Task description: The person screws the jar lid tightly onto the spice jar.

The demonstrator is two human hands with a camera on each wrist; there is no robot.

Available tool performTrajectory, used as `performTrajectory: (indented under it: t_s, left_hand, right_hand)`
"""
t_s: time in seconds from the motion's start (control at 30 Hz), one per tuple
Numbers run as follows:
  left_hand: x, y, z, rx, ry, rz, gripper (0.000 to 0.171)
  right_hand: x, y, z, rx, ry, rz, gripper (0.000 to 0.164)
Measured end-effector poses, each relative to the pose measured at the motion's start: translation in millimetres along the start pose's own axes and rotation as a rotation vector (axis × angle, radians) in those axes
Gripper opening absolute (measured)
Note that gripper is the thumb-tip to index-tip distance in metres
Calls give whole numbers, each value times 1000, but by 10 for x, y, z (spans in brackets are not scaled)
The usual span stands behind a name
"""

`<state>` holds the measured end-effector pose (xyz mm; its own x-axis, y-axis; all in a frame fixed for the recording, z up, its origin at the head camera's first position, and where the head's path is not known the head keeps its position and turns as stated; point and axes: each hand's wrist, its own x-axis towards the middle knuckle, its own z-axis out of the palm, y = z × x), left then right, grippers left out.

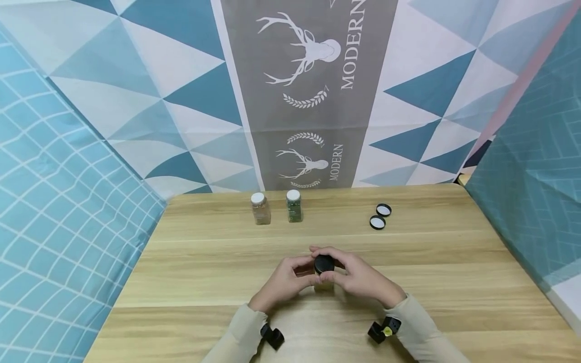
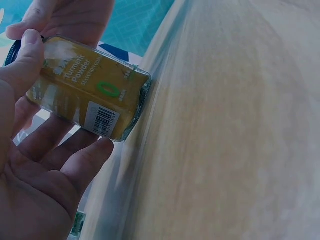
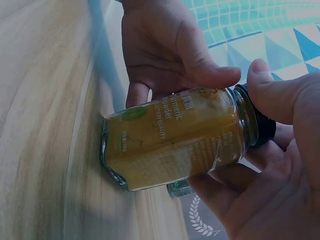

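A clear jar [image 3: 172, 140] labelled turmeric powder is on the wooden surface [image 1: 195, 282] or just above it, roughly midway between the left and right edges and well short of the far edge; whether its base truly touches the wood cannot be told. The left hand [image 1: 287, 278] has its fingers and thumb clamped on the glass body, the thumb lying high near the shoulder. The right hand [image 1: 363, 280] grips the black cap [image 1: 324, 263], its thumb against the side and its other fingers curled around from below in the right wrist view. Glass shows between cap and label, but how firmly the cap is seated cannot be judged. That is probably the main hazard: if it is loose and the jar tips, fine yellow powder could spill over the wood. A hard twist by the right hand might also spin the body in the left, since the glass looks smooth and the hold sits high; a sudden release could jolt the contents. Two other containers, a pale-filled jar [image 1: 262, 212] and a green-filled jar [image 1: 294, 209], stand left of the middle by the far edge, and two black-rimmed discs [image 1: 377, 223] lie towards the far right corner; all seem too far off to be knocked, unless an arm reaches out carelessly.
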<state>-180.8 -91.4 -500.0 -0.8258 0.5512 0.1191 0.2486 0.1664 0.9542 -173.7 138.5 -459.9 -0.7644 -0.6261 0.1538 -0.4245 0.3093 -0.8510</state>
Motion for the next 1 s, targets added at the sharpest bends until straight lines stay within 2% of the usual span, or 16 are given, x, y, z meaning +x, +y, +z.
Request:
performTrajectory:
  t_s: [0.13,0.43,1.0]
  left_hand:
    - [0,1,-10,12,12,-13,51]
    - [-7,3,2,4,17,14,49]
    - [-10,17,16,16,21,-24,50]
  right_hand:
    - [12,-10,-4,9,12,16,41]
    - [15,4,-4,25,25,23,38]
    - [-3,20,0,-23,81,65,40]
